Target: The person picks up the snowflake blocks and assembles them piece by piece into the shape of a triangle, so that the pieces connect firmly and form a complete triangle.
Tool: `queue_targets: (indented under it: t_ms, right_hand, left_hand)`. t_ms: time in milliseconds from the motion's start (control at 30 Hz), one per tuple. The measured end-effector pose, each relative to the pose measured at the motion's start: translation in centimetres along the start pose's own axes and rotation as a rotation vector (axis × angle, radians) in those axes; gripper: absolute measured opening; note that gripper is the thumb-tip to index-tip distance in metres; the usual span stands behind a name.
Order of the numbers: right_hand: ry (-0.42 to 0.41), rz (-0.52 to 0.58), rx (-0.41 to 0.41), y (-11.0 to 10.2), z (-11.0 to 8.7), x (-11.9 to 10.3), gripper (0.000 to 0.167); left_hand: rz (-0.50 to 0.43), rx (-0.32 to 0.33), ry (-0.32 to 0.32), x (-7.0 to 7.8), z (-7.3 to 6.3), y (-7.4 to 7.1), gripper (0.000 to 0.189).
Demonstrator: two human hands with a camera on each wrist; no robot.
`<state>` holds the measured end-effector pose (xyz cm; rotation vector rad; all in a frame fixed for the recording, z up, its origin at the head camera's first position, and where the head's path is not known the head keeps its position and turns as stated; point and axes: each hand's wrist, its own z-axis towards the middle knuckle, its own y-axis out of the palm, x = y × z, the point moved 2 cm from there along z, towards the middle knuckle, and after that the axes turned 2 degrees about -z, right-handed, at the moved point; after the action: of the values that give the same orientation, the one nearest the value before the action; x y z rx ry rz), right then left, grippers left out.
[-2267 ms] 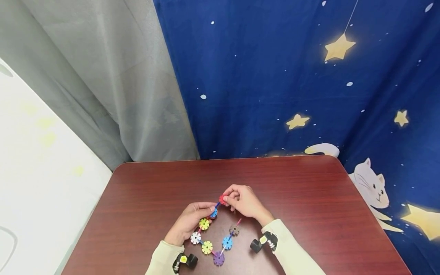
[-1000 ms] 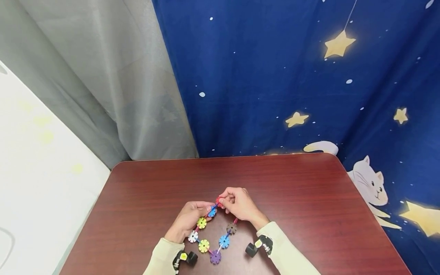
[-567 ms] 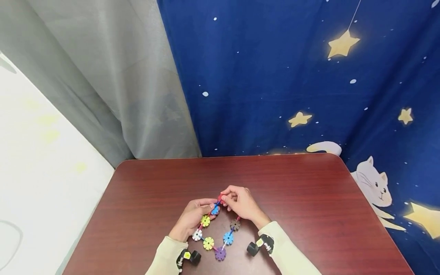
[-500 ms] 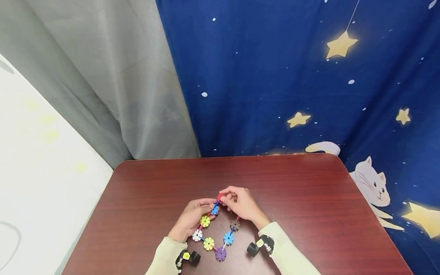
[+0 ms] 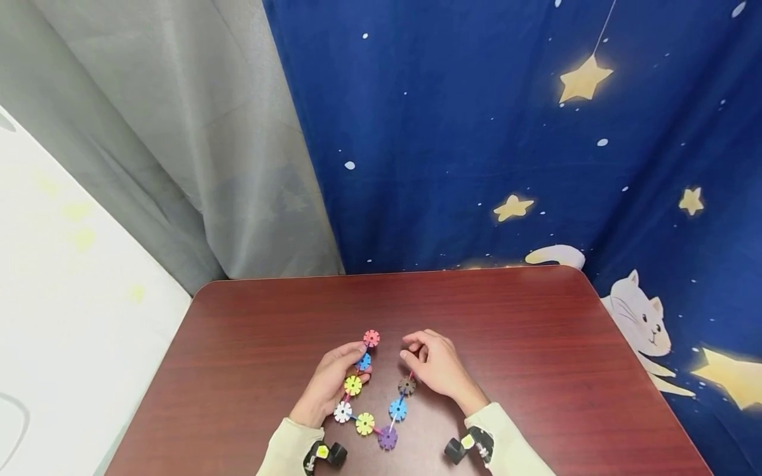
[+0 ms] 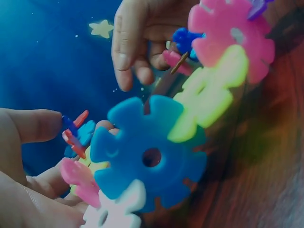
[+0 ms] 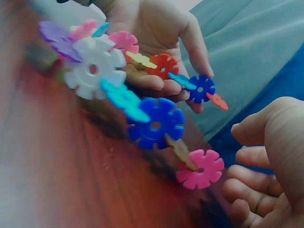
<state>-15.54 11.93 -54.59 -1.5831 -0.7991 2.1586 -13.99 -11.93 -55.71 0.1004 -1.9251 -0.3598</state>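
Note:
A chain of notched plastic snowflake discs hangs in a U shape in the head view, with flat and edge-on discs alternating. My left hand grips its left arm, thumb and finger pinching the dark blue disc near that end. Beyond the fingers sticks out the red end disc. At the bottom of the U is a purple disc. The right arm runs up past a brown disc to a pink end disc. Close beside that pink disc, my right hand holds nothing, its fingers loosely bent.
The dark red wooden table lies under both hands. Behind it hang a grey curtain and a blue star-patterned curtain. A white panel stands along the left. Each wrist carries a small black camera.
Earlier my right hand pinched the red end disc; it has let go and moved right, away from it. My left hand keeps its grip, and the red end has swung slightly left.

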Motion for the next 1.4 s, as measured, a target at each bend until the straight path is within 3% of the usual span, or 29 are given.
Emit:
queue_targets:
  t_ms: [267, 533, 700, 867, 1133, 1400]
  right_hand:
    - [0.117, -0.068, -0.005, 0.1, -1.4, 0.4, 0.026]
    - [0.180, -0.142, -0.007, 0.2, -1.5, 0.0, 0.025]
    - [0.264, -0.139, 0.034, 0.0, -1.7, -0.3, 0.023]
    - [0.276, -0.137, 0.040, 0.2, -1.7, -0.4, 0.015]
    - [0.226, -0.135, 0.052, 0.6, -1.7, -0.6, 0.009]
    - [0.141, -0.104, 0.082, 1.0, -1.6, -1.5, 0.006]
  left_hand:
    - [-0.091, 0.116, 0.040, -0.4, -0.1, 1.2, 0.030]
    - [-0.130, 0.148, 0.087, -0.9, 0.0, 2.6, 0.023]
    - [-0.177, 0.177, 0.112, -1.1, 0.0, 2.7, 0.019]
    - [-0.219, 0.210, 0.118, -1.3, -0.2, 2.7, 0.013]
    - [-0.101, 0.212, 0.124, -0.9, -0.5, 2.9, 0.025]
    - [0.016, 0.235, 0.129, -0.3, -0.5, 2.3, 0.021]
